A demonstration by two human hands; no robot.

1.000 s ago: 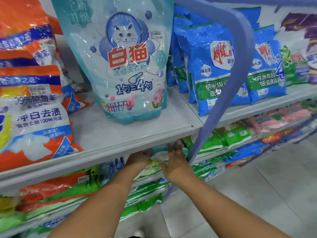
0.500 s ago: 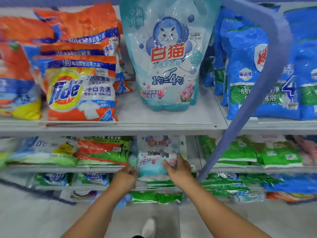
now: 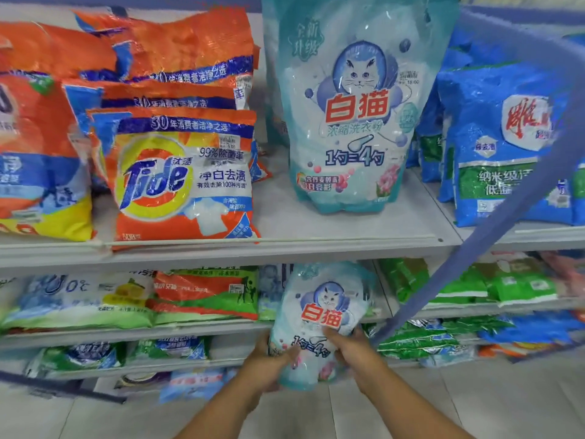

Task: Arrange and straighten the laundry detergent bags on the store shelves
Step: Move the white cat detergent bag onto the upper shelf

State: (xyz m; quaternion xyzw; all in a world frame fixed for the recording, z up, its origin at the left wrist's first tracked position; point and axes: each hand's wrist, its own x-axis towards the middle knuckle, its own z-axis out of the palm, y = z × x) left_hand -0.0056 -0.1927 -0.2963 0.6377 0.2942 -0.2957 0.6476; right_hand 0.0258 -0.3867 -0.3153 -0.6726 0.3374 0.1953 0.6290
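Both hands hold one small cat bag (image 3: 319, 315) in front of the lower shelf (image 3: 196, 327), below the edge of the upper shelf (image 3: 285, 248). The left hand (image 3: 269, 362) grips the bag's lower left side, with the thumb across its front. The right hand (image 3: 354, 350) grips the lower right side, fingers curled against the front near the printed lettering. The bag stands roughly upright, top leaning slightly right, and its bottom edge lies between the two hands; whether it rests on the shelf lip cannot be told, as the lower part is blurred.

On the upper shelf a large cat bag (image 3: 354, 122) stands upright, directly above the held one. Orange Tide bags (image 3: 183, 175) lie stacked to its left, and blue bags (image 3: 506, 147) stand to its right. A blue-grey bar (image 3: 519, 201) crosses diagonally in front of the blue bags. Green bags (image 3: 459, 286) lie on the lower shelf to the right of the hands.
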